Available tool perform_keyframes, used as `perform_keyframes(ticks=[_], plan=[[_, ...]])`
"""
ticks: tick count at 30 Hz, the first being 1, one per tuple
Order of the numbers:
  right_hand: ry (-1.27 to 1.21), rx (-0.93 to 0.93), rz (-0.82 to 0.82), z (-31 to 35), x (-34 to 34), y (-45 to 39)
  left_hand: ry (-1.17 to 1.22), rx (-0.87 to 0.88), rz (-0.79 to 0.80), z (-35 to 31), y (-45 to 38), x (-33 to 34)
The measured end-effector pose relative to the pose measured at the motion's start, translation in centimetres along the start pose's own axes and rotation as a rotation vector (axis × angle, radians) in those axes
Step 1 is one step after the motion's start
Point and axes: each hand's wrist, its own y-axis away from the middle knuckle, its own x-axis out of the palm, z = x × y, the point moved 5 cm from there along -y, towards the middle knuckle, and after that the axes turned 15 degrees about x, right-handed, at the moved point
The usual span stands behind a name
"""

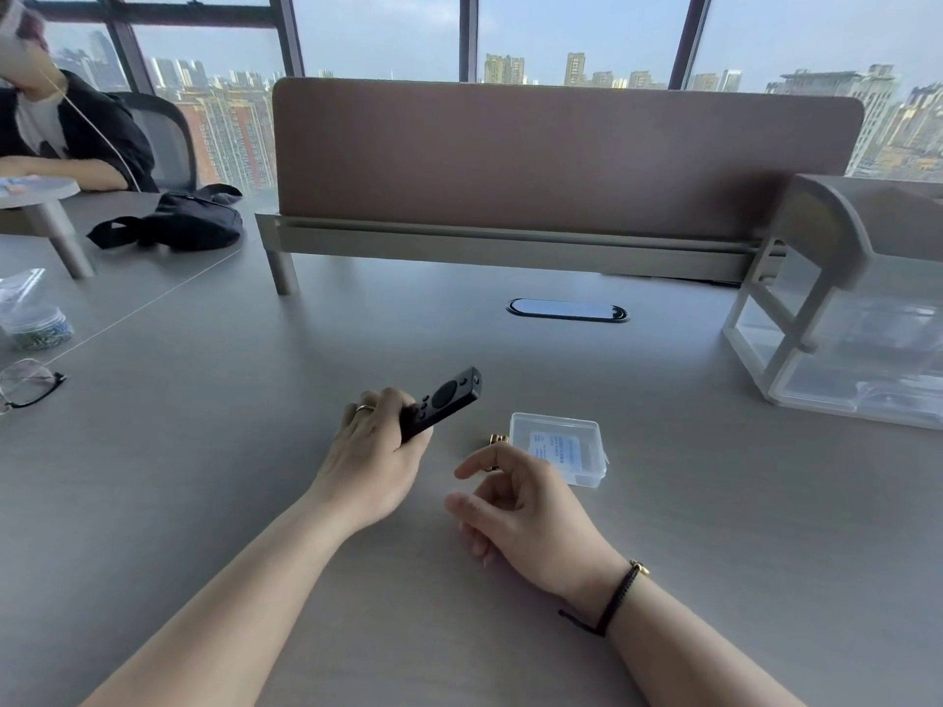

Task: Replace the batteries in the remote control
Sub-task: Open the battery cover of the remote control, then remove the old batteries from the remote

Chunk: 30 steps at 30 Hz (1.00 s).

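The left hand [375, 451] clamps its fingers around the black remote [443, 400], while the right hand [520, 507] hovers with fingers loosely curled apart, the clear plastic box [561, 446] just beyond them.

We see bright, even daylight entering through the windows [576, 38] behind the divider [561, 155]. Shadows on the desk [714, 528] are soft and faint. Wide-angle distortion bends the edges; the far corners look slightly blurred and hazy.
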Motion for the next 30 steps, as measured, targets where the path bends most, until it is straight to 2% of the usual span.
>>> perform_keyframes(ticks=[3, 10, 12, 13, 14, 16, 17, 20, 23, 30], plan=[[0.002, -0.005, 0.000, 0.0, 0.0, 0.0, 0.019, 0.002, -0.011, -0.2, 0.1, -0.1], [0.008, 0.009, 0.006, 0.2, -0.1, 0.1, -0.013, 0.087, -0.344, -1.0, 0.0, -2.5], [0.009, 0.013, 0.002, 0.1, -0.1, 0.1, 0.181, 0.046, -0.443, -1.2, 0.2, -3.1], [0.010, 0.011, 0.000, 0.0, -0.1, 0.1, 0.406, -0.001, -0.464, -1.2, 0.3, -3.2], [0.009, 0.010, -0.002, 0.1, -0.1, 0.1, 0.710, -0.060, -0.450, -1.4, 0.2, -2.8], [0.014, -0.002, -0.009, 0.2, -0.1, 0.2, 1.288, -0.212, -0.266, -2.5, 0.3, -1.2], [0.027, -0.019, -0.025, 0.4, -0.2, 0.2, 1.428, -0.282, -0.145, -3.3, 0.6, -0.5], [0.107, -0.099, -0.140, 0.8, -0.8, 0.4, 1.478, -0.377, 0.076, -4.7, 1.5, 1.2], [0.163, -0.189, -0.242, 1.1, -1.2, 0.7, 1.449, -0.399, 0.134, -5.0, 1.8, 2.0], [0.340, -0.382, -0.306, 2.6, -0.6, 1.8, 1.398, -0.358, 0.226, -5.7, 2.4, 2.2]])
